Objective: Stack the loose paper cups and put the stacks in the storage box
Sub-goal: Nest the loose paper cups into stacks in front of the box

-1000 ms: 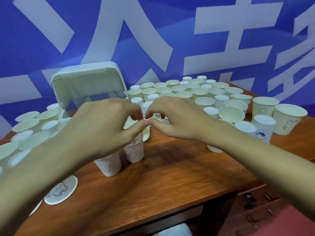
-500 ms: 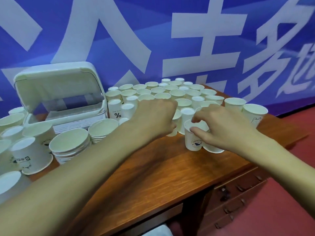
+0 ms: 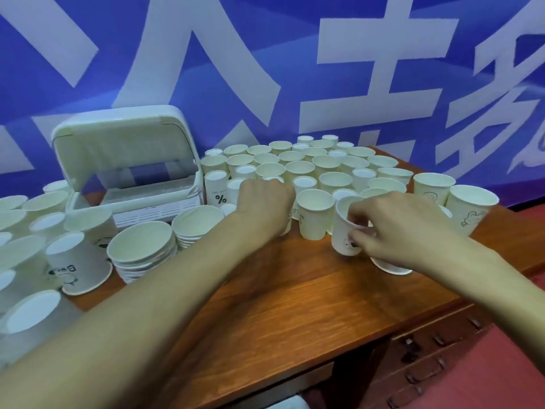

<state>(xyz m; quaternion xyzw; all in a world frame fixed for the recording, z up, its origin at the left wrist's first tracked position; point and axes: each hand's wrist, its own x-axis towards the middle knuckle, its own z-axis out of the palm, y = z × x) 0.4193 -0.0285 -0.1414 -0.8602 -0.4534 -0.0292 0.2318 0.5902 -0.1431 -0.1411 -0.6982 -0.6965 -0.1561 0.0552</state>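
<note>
Right hand [image 3: 407, 231] pinches printed cup [image 3: 343, 231] by rim: crushing risk. Left hand [image 3: 265, 205] fingers curled, hold unclear; neighbouring cups [image 3: 314, 214] beside them may topple.

The white storage box [image 3: 153, 208] stands at the rear left, its rounded lid [image 3: 124, 143] raised upright and a ribbed white tray showing inside. Just in front of it sit two stacks of wide cups [image 3: 141, 252], mouths up. A dense cluster of loose paper cups [image 3: 298, 166] fills the rear right, most upright, some inverted, among them a "%" cup [image 3: 216, 187] just beside the box. More loose cups [image 3: 17, 214] crowd the left edge. A printed cup [image 3: 345, 234] is tilted, pinched by the right hand [image 3: 407, 228]; a half-hidden cup [image 3: 287, 222] sits in the left hand [image 3: 265, 202]; a plain upright cup [image 3: 314, 214] stands between them.
</note>
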